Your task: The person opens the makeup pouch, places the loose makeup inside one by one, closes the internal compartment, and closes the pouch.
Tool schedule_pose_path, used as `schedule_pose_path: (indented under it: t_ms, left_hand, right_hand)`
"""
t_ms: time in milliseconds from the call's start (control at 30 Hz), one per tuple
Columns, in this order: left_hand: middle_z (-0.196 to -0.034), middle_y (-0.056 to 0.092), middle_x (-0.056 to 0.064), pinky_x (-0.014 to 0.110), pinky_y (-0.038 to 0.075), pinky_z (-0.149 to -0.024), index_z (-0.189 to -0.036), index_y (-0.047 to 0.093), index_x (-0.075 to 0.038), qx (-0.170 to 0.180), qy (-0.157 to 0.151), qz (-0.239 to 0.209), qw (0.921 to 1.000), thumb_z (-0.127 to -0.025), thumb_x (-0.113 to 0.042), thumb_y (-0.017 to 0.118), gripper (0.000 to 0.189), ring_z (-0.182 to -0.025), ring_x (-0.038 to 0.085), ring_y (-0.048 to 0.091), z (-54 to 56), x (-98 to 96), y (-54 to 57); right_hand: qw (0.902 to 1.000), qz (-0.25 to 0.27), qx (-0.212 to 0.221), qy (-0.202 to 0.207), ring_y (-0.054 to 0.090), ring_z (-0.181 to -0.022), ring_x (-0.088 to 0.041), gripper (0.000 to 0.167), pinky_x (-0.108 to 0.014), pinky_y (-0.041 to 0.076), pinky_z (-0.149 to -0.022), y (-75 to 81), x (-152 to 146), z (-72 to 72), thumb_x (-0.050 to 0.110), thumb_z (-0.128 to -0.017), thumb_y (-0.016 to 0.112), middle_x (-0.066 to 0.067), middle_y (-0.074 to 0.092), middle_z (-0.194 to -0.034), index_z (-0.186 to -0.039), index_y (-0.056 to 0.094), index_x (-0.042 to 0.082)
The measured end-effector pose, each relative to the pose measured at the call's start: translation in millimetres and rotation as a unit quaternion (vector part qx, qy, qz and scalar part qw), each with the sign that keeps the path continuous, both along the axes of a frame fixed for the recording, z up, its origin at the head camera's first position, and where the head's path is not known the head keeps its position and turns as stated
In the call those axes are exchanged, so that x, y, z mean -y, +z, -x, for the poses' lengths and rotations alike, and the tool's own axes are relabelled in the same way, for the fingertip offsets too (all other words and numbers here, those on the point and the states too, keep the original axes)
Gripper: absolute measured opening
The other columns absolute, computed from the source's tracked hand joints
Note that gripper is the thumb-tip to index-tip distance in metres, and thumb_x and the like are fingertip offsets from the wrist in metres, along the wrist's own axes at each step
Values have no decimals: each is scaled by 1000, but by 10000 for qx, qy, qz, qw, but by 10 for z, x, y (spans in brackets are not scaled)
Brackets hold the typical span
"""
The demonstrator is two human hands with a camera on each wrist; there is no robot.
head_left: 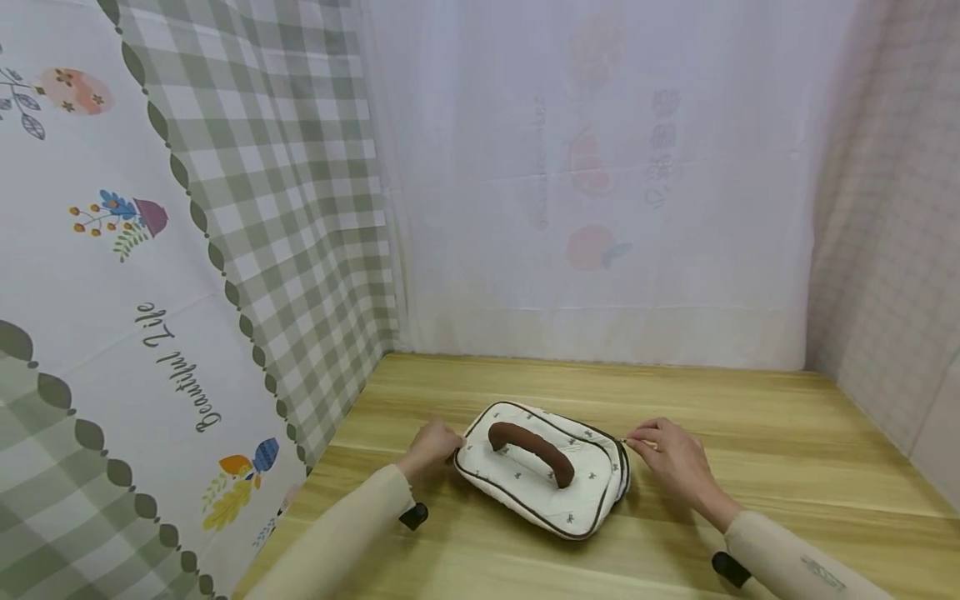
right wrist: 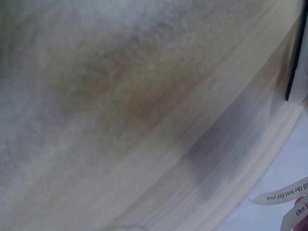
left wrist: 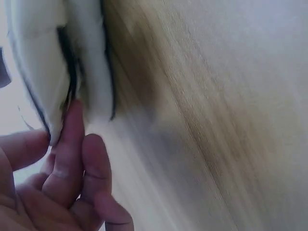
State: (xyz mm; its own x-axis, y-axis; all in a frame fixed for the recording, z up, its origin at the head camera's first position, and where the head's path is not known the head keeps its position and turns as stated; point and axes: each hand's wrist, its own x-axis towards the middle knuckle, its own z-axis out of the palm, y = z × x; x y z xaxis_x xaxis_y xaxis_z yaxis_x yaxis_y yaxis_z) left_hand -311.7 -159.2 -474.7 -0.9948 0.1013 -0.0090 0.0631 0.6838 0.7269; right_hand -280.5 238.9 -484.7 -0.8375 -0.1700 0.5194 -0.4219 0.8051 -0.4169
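A white zip bag (head_left: 592, 487) with small dark prints, dark piping and a brown padded handle (head_left: 534, 447) lies on the table, handle up. At its left end my left hand (head_left: 431, 452) pinches the edge. The left wrist view shows the thumb and forefinger on the lid rim of the bag (left wrist: 38, 62), beside the parted zipper edge. My right hand (head_left: 675, 462) pinches the zipper pull at the bag's right corner. In the right wrist view, a printed ribbon (right wrist: 284, 193) appears by a fingertip, with a bit of the bag (right wrist: 299, 84) above; most of that hand is out of frame.
The wood-grain table (head_left: 787, 467) extends around the bag. A white curtain (head_left: 480, 208) hangs behind it, and a green checked cloth (head_left: 300, 167) borders the left. Pale sheer fabric (head_left: 885, 250) hangs at the right. Black devices (head_left: 731, 569) sit by both wrists.
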Motion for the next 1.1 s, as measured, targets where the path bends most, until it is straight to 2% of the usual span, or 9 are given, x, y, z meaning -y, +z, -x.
schedule_pose_path:
  t_ms: [133, 267, 367, 433, 533, 633, 700, 867, 1100]
  left_hand:
    - [-52, 56, 0, 24, 37, -48, -58, 60, -5, 539, -402, -217, 9975, -86, -5, 62, 29, -50, 14, 54, -64, 28, 73]
    - [-64, 67, 4, 26, 37, -49, -71, 70, -6, 1023, -674, 462, 9914, -90, -17, 66, 23, -60, 18, 64, -26, 37, 181]
    - [-67, 64, 2, 30, 40, -53, -74, 69, -6, 803, -815, 1208, 9861, -92, -31, 67, 30, -60, 16, 58, 83, 28, 266]
    - [-73, 62, 1, 32, 43, -56, -80, 68, -7, 456, -813, 1375, 9861, -92, -36, 68, 32, -64, 16, 55, 182, -6, 306]
    - [-93, 66, 5, 37, 49, -67, -102, 69, -4, 69, -924, 1193, 9885, -93, -39, 68, 37, -81, 20, 59, 341, -93, 351]
    - [-124, 62, 14, 44, 50, -88, -130, 60, -4, -42, -1338, 959, 9864, -96, -37, 65, 48, -111, 29, 60, 475, -221, 388]
    - [-136, 56, 17, 47, 46, -98, -139, 54, -4, -47, -1655, 937, 9817, -98, -35, 64, 53, -124, 34, 53, 540, -320, 410]
    - [-136, 59, 8, 41, 44, -102, -136, 60, -7, -49, -2230, 1153, 9680, -98, -31, 64, 45, -127, 27, 53, 641, -541, 433]
    - [-109, 72, 0, 26, 51, -77, -108, 77, -11, -26, -2388, 1073, 9651, -94, -20, 69, 18, -96, 12, 64, 699, -666, 369]
  right_hand:
    - [10000, -39, 53, -16, 65, -88, -31, 5, -56, 42, -75, -16, -6, 41, 16, -88, 74, -9, 68, -101, -91, 78, 13]
    - [9999, 21, 153, -27, 65, -88, -33, 6, -57, 40, -76, -33, -13, 60, 16, -89, 74, -10, 68, -101, -91, 78, 13]
    - [9997, 72, 222, -19, 65, -87, -32, 5, -57, 38, -77, -43, -20, 67, 17, -89, 74, -9, 68, -101, -92, 78, 14]
    - [9996, 108, 258, 0, 66, -86, -31, 5, -58, 38, -78, -51, -23, 71, 17, -89, 74, -8, 68, -101, -92, 78, 14]
    - [9994, 144, 301, 36, 66, -86, -30, 5, -58, 38, -79, -59, -20, 74, 17, -89, 74, -8, 68, -101, -92, 78, 14]
    - [9994, 154, 301, 66, 66, -86, -31, 6, -58, 39, -79, -70, -13, 77, 17, -89, 74, -8, 68, -101, -92, 78, 14]
    - [9994, 178, 295, 69, 66, -86, -30, 5, -58, 40, -79, -82, -11, 81, 17, -89, 74, -8, 68, -101, -92, 78, 14]
    - [9994, 229, 259, 59, 67, -84, -29, 4, -58, 39, -79, -96, -2, 79, 16, -89, 74, -8, 68, -100, -91, 78, 14]
    - [9993, 127, 351, 9, 65, -92, -32, 5, -57, 39, -79, -67, 5, 68, 19, -90, 74, -7, 68, -102, -92, 78, 16]
